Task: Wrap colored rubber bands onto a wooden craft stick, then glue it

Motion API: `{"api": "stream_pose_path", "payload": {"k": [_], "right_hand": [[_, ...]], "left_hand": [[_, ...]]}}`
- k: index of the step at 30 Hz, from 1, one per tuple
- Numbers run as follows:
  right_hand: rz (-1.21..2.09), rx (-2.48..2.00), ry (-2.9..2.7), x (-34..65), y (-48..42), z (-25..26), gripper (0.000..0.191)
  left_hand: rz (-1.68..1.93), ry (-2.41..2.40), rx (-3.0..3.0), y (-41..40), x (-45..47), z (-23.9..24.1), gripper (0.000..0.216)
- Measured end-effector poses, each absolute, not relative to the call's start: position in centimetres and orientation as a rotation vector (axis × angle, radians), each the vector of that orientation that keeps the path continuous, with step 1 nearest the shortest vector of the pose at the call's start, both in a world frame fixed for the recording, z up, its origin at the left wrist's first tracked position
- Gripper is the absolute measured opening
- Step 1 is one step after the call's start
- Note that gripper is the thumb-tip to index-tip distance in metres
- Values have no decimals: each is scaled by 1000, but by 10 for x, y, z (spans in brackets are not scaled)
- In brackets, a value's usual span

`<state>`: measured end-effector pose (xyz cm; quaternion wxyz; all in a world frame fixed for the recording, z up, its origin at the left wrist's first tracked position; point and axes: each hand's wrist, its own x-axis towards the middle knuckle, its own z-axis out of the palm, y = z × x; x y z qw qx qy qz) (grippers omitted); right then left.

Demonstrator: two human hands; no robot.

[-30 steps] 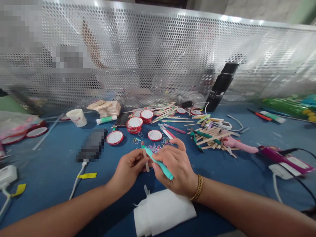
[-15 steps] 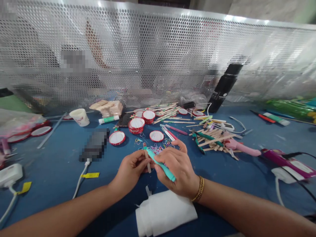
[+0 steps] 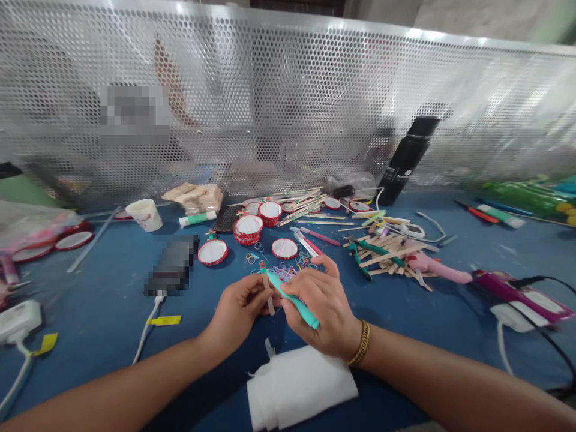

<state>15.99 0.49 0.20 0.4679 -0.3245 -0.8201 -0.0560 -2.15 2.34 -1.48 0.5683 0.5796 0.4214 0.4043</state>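
Note:
Between the thumb and fingers of my left hand (image 3: 238,307) stands a thin wooden craft stick (image 3: 270,305), its top end coloured red and green. My right hand (image 3: 324,303) grips a turquoise marker pen (image 3: 305,311), whose tip meets the stick just below the coloured end. Beyond my fingers lies a scatter of small coloured rubber bands (image 3: 282,273). A white cloth (image 3: 306,387), folded, rests on the blue table under my right wrist.
Round red-rimmed discs (image 3: 284,248), some stacked, lie ahead. Craft sticks and green-handled pliers (image 3: 364,267) are piled to the right. A phone (image 3: 173,267) with a cable and a paper cup (image 3: 144,215) sit left. A perforated metal screen (image 3: 288,108) closes the back.
Both hands keep almost the same position, with the marker against the stick. Only a slight shift of the camera view shows.

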Motion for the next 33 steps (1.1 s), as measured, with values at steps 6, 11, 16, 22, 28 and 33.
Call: {"api": "stream_pose_path", "payload": {"k": [6, 11, 16, 22, 28, 33], "right_hand": [[-142, -821, -2017, 160, 7, 2, 2], [-146, -808, -1990, 160, 5, 3, 3], [-124, -795, -2043, 157, 4, 0, 3], [-156, -838, -2010, 158, 5, 1, 1], [-145, -817, -2013, 158, 2, 2, 2], [-139, -798, -2055, 156, 3, 0, 3]], "left_hand": [[946, 982, 1348, 25, -22, -17, 17], [960, 956, 1354, 25, -22, -19, 19], [965, 980, 1426, 24, -23, -18, 20], [959, 1000, 1378, 24, -22, -18, 20], [962, 986, 1389, 24, -21, -17, 20], [978, 968, 1449, 25, -22, -18, 21]]}}
